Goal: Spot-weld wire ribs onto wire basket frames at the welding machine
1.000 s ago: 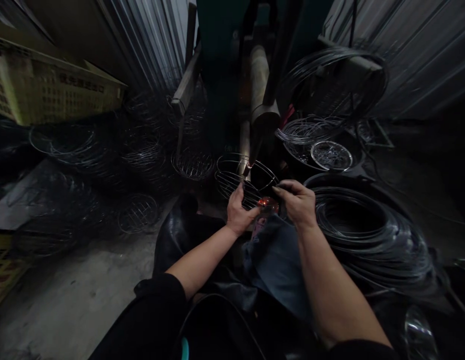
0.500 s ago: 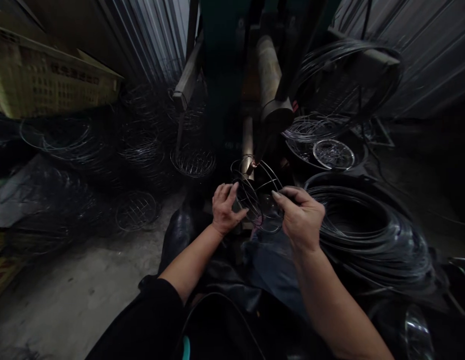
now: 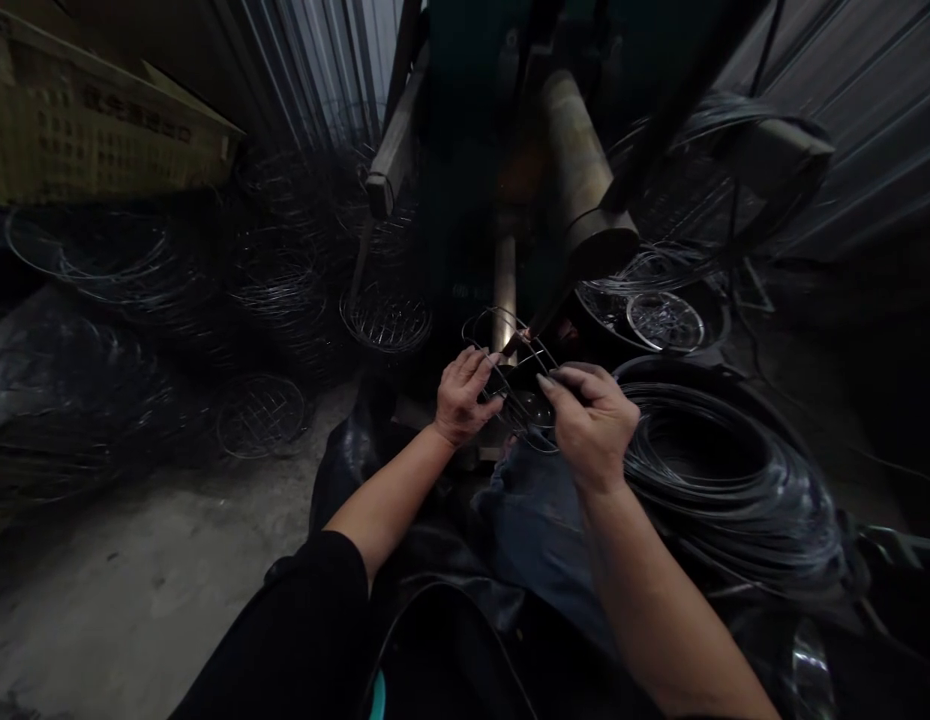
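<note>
Holding the wire frame [image 3: 510,395] at the tip of the lower rod [image 3: 505,280], pinching a wire between thumb and forefinger of the right hand [image 3: 596,420], just right of the rod. Curving the left hand [image 3: 461,397] beside the frame, left of the rod, thumb and fingers parted, leaving actual grip unclear. Flanking the rod's tip, probably bracing the frame against turning while sparing fingers.

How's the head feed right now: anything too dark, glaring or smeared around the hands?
Head view: dim overall, machine body nearly black; head view: left hand and right hand readable, but the wire frame at their fingers partly melts into the dark; head view: pale glints on the wire coil, no strong glare; head view: yellow crate soft, its lettering smeared.
</note>
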{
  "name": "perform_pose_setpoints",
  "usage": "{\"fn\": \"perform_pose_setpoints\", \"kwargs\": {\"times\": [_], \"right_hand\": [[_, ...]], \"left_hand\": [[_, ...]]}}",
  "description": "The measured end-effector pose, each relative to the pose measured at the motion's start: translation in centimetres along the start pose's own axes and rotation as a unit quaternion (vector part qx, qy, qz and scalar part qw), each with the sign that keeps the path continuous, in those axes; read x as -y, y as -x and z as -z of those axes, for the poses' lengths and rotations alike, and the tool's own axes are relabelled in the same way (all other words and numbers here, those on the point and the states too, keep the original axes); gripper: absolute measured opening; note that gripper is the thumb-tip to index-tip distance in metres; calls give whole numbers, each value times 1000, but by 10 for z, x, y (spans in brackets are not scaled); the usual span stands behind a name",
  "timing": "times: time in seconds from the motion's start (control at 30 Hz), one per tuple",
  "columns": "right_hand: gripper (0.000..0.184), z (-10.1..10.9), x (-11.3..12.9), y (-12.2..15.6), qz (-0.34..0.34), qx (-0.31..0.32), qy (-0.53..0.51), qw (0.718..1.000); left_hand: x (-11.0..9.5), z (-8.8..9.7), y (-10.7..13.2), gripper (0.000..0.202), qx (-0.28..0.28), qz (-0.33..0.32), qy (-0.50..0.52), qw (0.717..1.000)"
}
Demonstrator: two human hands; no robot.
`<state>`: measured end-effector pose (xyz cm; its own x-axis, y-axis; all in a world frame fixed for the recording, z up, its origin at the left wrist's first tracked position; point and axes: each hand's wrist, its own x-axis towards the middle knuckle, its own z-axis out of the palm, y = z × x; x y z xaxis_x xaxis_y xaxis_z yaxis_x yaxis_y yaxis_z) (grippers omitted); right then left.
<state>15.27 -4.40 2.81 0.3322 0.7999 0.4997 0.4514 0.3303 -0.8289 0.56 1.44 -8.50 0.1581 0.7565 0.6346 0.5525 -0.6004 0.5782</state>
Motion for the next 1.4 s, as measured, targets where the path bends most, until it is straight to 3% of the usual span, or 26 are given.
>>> {"fn": "perform_pose_setpoints", "kwargs": {"times": [0.5,0.6,0.73,0.87,1.13,1.4], "right_hand": [[10,-14,2,-18,17,0,38,999],[12,1,-3,-5,4,12,29,1000],[22,34,-21,31,-57,39,39,997],[13,47,-28,51,-59,67,16,996],[11,17,-2,7,-13,83,19,996],[16,0,-4,-18,-35,107,44,993]], "left_hand": [[5,-1,-6,58,0,26,25,999],[2,2,-3,56,-7,16,34,999],[1,6,0,57,-10,3,35,999],[-1,7,3,61,-18,-1,74,997],[4,3,2,75,-27,142,167,975],[17,-7,-4,82,-33,233,221,947]]}}
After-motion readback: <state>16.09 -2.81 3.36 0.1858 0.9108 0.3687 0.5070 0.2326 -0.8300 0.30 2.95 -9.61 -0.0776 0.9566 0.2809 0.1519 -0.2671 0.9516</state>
